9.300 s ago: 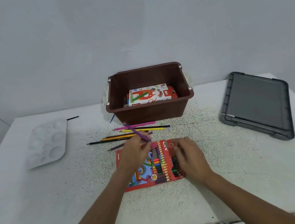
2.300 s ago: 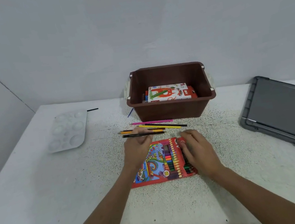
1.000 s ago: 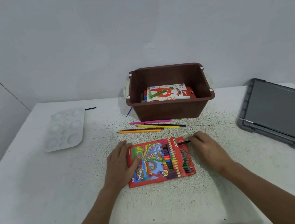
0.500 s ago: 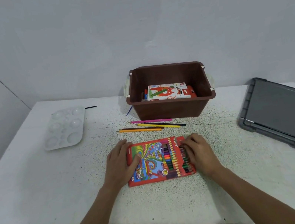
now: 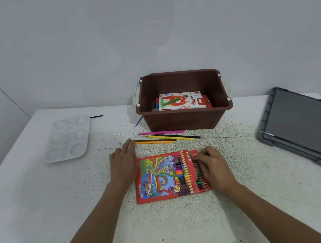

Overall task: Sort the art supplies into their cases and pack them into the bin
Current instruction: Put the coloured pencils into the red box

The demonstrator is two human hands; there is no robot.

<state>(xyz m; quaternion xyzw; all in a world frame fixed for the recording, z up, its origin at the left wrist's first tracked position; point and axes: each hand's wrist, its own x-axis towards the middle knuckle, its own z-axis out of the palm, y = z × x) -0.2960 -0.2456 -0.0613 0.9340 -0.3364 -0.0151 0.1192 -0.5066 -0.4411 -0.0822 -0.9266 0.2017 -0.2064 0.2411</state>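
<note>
A red colour-pencil case (image 5: 158, 177) lies flat on the white table (image 5: 42, 204), its right part showing rows of pencils. My right hand (image 5: 214, 167) rests on the case's right edge, fingers curled over the pencil tips there. My left hand (image 5: 123, 163) lies flat to the left of the case, fingers straight, their tips touching the ends of several loose pencils (image 5: 166, 138) between the case and the brown bin (image 5: 185, 121). Inside the bin lies an oil-pastels box (image 5: 181, 100).
A white paint palette (image 5: 67, 139) sits at the far left with a black stick (image 5: 96, 116) beside it. A blue pencil (image 5: 138, 121) leans by the bin's left side. The grey bin lid (image 5: 298, 126) lies at the right.
My left hand has left the case's left edge and moved forward to the loose pencils. My right hand slid a black pencil in at the case's right end and stays there.
</note>
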